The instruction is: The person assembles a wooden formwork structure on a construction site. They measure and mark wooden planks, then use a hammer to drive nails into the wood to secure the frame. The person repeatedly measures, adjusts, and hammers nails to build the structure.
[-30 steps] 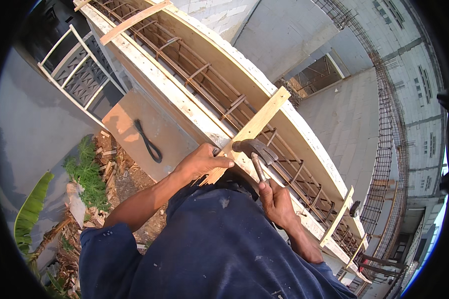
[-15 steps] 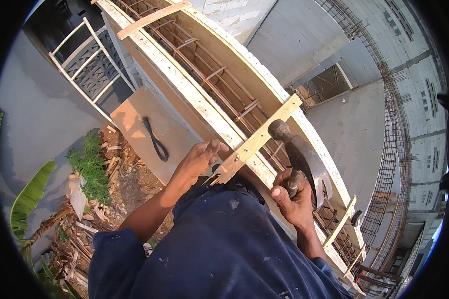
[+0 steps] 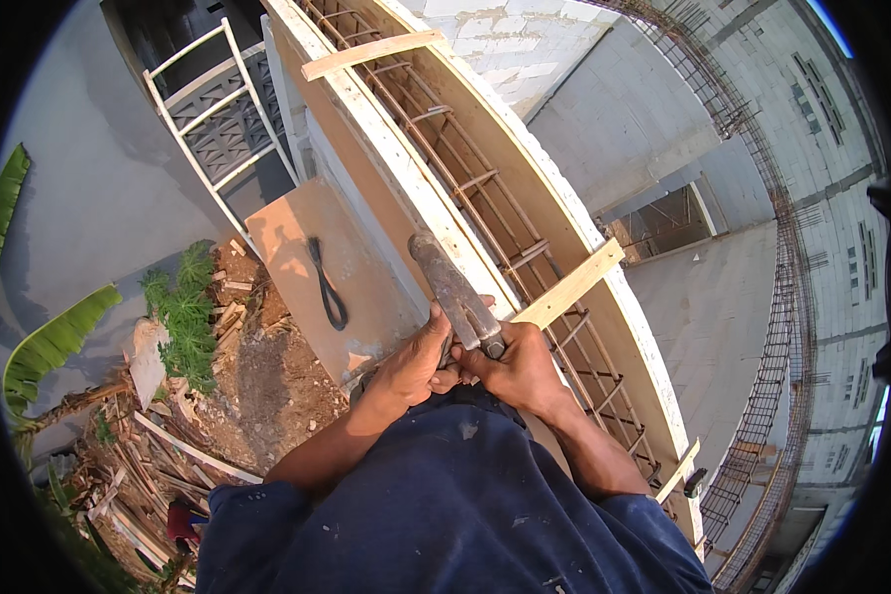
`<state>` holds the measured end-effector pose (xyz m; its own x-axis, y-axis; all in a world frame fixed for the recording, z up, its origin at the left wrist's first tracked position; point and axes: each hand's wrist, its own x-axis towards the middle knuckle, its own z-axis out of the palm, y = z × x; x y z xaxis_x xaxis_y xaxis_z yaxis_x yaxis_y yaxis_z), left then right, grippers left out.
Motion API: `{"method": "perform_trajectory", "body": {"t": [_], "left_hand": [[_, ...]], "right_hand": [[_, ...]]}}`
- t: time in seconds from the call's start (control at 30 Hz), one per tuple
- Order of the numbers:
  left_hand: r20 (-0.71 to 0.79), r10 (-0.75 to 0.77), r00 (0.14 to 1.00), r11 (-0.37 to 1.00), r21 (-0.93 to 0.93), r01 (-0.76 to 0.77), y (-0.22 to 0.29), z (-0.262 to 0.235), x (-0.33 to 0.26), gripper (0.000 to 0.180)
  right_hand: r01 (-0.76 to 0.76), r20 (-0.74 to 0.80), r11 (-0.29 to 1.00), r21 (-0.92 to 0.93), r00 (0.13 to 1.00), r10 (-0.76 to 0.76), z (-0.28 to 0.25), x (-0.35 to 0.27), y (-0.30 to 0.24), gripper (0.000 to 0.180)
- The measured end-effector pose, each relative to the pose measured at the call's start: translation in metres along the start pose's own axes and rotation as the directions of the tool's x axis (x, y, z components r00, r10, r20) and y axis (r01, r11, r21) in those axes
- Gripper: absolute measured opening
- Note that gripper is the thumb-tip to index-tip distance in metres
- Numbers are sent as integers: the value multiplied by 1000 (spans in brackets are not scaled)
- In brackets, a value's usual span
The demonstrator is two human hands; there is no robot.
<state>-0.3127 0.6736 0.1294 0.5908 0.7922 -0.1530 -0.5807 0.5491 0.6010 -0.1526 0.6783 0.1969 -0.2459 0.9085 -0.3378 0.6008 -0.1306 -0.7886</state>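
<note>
Here, at the centre of the frame, I have both hands bunched together at the near end of the pale wooden cross batten (image 3: 571, 285), which lies slantwise across the long curved timber formwork trough (image 3: 406, 163) with its rusty steel rebar cage (image 3: 485, 178). My right hand (image 3: 520, 371) is closed tight around the handle of the grey steel hammer (image 3: 453, 287); its head points toward the upper left, lying over the trough's near board. My left hand (image 3: 416, 358) is pressed in beside it with the fingers curled, touching the hammer's neck; whether it pinches a nail I cannot tell, as the knuckles hide it.

To do this well, I judge the batten must sit square on both edge boards before any blow, so the left grip should steady the batten's end and stay clear of the hammer's face. Short, controlled taps suit the cramped stance. A second pale batten (image 3: 371, 53) crosses the trough at upper centre; a brown plywood sheet (image 3: 317, 277) lies below on the left.
</note>
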Motion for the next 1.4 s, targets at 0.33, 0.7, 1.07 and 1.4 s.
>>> {"method": "perform_trajectory", "body": {"t": [0.33,0.7,1.07,1.4], "left_hand": [[-363,210,908,965,227,-133,15,0,-7,55],[-95,765,638,465,767,-443,52,17,75,17],[-198,951,237,207,978,-14,317,-242,199,34],[-174,895,411,159,985,71,324,-268,213,29]], "right_hand": [[138,-367,964,227,929,-47,-10,6,-19,19],[5,-132,612,791,978,163,-41,53,-20,21],[61,-89,858,510,996,-18,-138,95,-10,44],[-2,93,966,259,995,-23,-107,181,-14,44]]}}
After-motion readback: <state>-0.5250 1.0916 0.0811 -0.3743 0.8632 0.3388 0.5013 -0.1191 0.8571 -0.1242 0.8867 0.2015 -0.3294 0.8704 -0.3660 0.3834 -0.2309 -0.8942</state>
